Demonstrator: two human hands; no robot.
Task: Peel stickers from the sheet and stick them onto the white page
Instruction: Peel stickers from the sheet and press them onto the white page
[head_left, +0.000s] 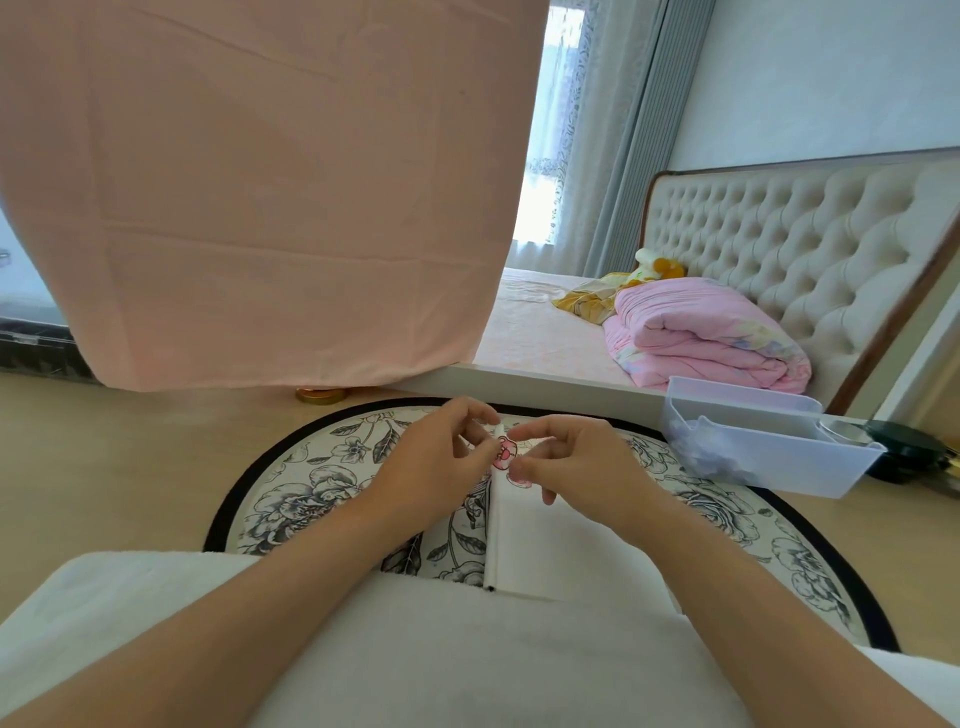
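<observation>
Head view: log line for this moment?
left hand, right hand: at pink sticker | white page: under hands | grip: unclear

The white page (535, 540) lies flat on the counter (311, 499), its folded left edge running away from the person; over its far end the left hand (441, 457) pinches the thin sheet (497, 430), seen edge-on; the right hand (576, 467) pinches a pink cartoon sticker (503, 453) there.
</observation>
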